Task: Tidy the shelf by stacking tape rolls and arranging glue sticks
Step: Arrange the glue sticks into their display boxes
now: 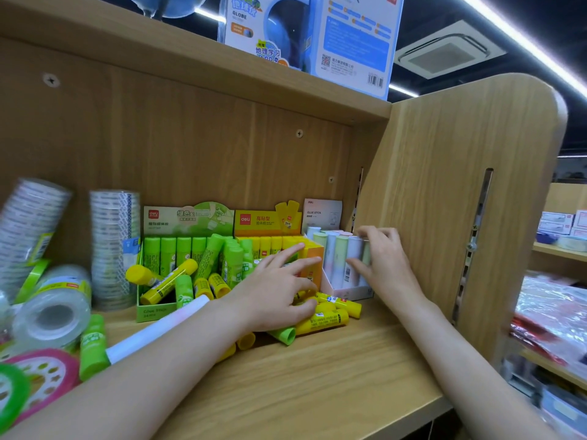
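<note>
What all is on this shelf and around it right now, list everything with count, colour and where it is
green glue stick box: one, green, back of shelf, sticks upright and jumbled inside
yellow glue stick box: one, yellow-orange, right of the green box
pastel glue stick box: one, white, far right, pastel sticks upright
loose glue sticks: several, yellow and green, lying on the shelf in front
white tube: one, lying beside the left forearm
tape roll stacks: two, clear, left rear
loose tape rolls: several, clear, pink, green, front left
globe box: one, blue-white, upper shelf
left hand: over loose sticks
right hand: holds pastel sticks
</note>
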Tool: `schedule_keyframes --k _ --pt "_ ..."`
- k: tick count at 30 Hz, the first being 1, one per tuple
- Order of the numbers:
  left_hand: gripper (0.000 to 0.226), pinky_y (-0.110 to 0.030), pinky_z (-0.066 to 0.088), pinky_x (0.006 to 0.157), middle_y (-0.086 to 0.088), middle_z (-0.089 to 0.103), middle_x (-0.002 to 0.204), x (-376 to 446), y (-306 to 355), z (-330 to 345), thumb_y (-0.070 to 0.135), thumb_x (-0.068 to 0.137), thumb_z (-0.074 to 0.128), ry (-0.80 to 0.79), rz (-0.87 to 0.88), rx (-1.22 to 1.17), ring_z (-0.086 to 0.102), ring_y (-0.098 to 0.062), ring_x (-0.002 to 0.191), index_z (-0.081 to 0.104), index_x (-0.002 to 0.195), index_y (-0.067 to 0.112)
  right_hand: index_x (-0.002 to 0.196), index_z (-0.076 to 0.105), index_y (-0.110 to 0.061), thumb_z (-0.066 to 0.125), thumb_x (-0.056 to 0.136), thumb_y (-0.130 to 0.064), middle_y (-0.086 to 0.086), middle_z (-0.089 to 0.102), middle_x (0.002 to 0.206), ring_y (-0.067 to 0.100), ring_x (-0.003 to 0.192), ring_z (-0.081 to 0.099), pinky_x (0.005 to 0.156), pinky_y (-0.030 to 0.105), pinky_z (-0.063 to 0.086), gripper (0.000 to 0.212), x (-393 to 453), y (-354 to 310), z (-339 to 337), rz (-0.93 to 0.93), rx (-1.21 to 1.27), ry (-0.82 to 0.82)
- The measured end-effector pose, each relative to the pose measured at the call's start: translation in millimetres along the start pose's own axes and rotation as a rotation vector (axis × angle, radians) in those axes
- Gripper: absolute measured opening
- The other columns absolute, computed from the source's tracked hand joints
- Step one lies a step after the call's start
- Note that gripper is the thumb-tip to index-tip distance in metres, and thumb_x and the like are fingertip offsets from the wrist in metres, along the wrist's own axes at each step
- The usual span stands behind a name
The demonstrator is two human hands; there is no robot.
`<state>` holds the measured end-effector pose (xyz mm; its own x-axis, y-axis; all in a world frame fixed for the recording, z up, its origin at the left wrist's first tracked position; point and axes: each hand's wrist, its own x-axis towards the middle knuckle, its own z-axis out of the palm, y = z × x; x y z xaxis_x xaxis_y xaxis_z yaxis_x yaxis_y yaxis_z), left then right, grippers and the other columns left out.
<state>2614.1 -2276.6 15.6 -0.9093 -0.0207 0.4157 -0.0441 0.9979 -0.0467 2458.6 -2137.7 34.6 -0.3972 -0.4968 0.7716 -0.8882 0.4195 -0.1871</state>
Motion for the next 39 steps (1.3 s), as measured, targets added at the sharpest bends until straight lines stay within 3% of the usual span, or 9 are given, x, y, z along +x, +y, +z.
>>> schedule_keyframes --k 7,10,13,16,19,25,28,34,39 --pt "0.052 -0.031 0.003 0.113 0.015 0.019 0.153 -1 2 -3 0.052 0.088 0.025 0.043 0.022 0.003 -0.006 -0.006 0.142 0.058 0.122 0.03 0.122 0.051 -0.001 0.072 0.077 -0.008 0.011 0.056 0.121 0.026 0.113 0.045 0.084 0.012 0.023 0.05 0 6 -1 -0.013 0.015 0.044" --pt "0.074 -0.03 0.014 0.111 0.007 0.038 0.145 -3 4 -6 0.052 0.077 0.007 0.137 0.074 0.042 0.017 -0.013 0.14 0.065 0.111 0.022 0.116 0.056 -0.001 0.068 0.081 -0.006 0.012 0.059 0.114 0.028 0.108 0.048 0.082 0.011 0.024 0.037 -10 2 -7 -0.012 0.051 0.112" --pt "0.07 -0.031 0.028 0.103 -0.001 0.055 0.129 -4 6 -16 0.047 0.078 0.012 0.226 0.059 0.001 0.043 -0.02 0.124 0.07 0.098 0.014 0.104 0.062 -0.006 0.061 0.085 -0.013 0.006 0.061 0.105 0.025 0.099 0.05 0.081 0.013 0.027 0.02 -34 -9 -16 -0.083 0.133 0.174" --pt "0.057 -0.038 0.041 0.091 -0.007 0.065 0.111 -11 6 -33 0.041 0.082 0.025 0.332 0.006 -0.048 0.059 -0.028 0.101 0.072 0.085 0.011 0.103 0.061 -0.027 0.053 0.084 -0.043 -0.01 0.055 0.113 0.01 0.108 0.043 0.089 0.005 0.026 0.026 -66 -28 -27 -0.136 0.297 -0.035" --pt "0.06 -0.039 0.045 0.09 -0.008 0.066 0.105 -33 -2 -49 0.044 0.081 0.024 0.363 -0.091 -0.082 0.062 -0.027 0.097 0.072 0.086 0.009 0.103 0.059 -0.036 0.047 0.08 -0.059 -0.013 0.051 0.122 -0.001 0.116 0.039 0.097 0.006 0.024 0.035 -84 -52 -37 -0.177 0.397 -0.224" --pt "0.071 -0.041 0.045 0.087 -0.005 0.065 0.104 -104 -20 -58 0.053 0.072 0.016 0.305 -0.298 -0.021 0.059 -0.027 0.1 0.071 0.093 0.013 0.127 0.033 -0.053 0.06 0.073 -0.062 -0.013 0.034 0.141 0.005 0.134 0.024 0.112 0.021 0.016 0.062 -107 -129 -32 -0.362 0.471 -0.531" --pt "0.063 -0.034 0.043 0.087 -0.007 0.064 0.104 -124 -25 -61 0.048 0.074 0.023 0.268 -0.334 -0.05 0.058 -0.026 0.1 0.07 0.095 0.013 0.124 0.052 -0.038 0.062 0.081 -0.047 -0.009 0.04 0.136 0.014 0.126 0.031 0.108 0.032 0.024 0.045 -108 -152 -24 -0.407 0.407 -0.488" --pt "0.019 -0.021 0.039 0.077 0.002 0.065 0.099 -156 -20 -73 0.027 0.091 0.055 0.14 -0.293 -0.224 0.056 -0.012 0.092 0.068 0.1 0.017 0.11 0.061 -0.021 0.063 0.087 -0.027 -0.001 0.058 0.112 0.018 0.11 0.049 0.094 0.026 0.034 0.024 -105 -151 -26 -0.329 0.343 -0.46" --pt "0.035 -0.031 0.045 0.087 0.003 0.061 0.112 -162 -19 -73 0.035 0.088 0.057 -0.097 -0.316 -0.019 0.056 -0.016 0.103 0.053 0.121 0.023 0.117 0.053 -0.017 0.063 0.087 -0.031 -0.001 0.052 0.118 0.019 0.112 0.044 0.096 0.031 0.035 0.035 -105 -141 -30 -0.217 0.22 -0.445"
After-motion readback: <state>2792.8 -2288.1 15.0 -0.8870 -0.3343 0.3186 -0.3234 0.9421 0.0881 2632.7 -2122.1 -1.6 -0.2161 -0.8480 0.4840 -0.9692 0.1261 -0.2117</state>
